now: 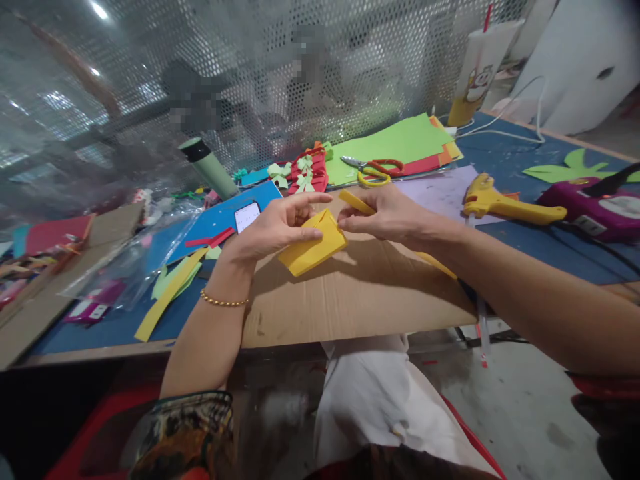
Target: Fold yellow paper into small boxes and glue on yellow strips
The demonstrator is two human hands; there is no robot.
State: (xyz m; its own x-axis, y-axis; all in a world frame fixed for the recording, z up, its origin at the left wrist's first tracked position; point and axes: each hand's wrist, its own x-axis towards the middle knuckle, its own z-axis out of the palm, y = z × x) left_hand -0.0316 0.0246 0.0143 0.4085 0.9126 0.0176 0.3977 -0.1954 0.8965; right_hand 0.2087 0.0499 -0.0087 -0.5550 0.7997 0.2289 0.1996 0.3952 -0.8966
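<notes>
A folded yellow paper piece (320, 245), shaped like a small flat box or packet, is held above the brown cardboard (300, 313). My left hand (280, 223) grips its left side, thumb on top and index finger stretched out over it. My right hand (383, 213) is at its right edge and pinches a narrow yellow paper strip (357, 202) between thumb and fingers. Another yellow strip (437, 264) lies partly under my right forearm.
Right of the cardboard lie a yellow glue gun (515, 203) and a purple device (595, 208). Behind are scissors (373, 167), green sheets (390, 143) and a cup (480, 73). Left are a phone (247, 216), a green tumbler (210, 167) and paper strips (170, 297).
</notes>
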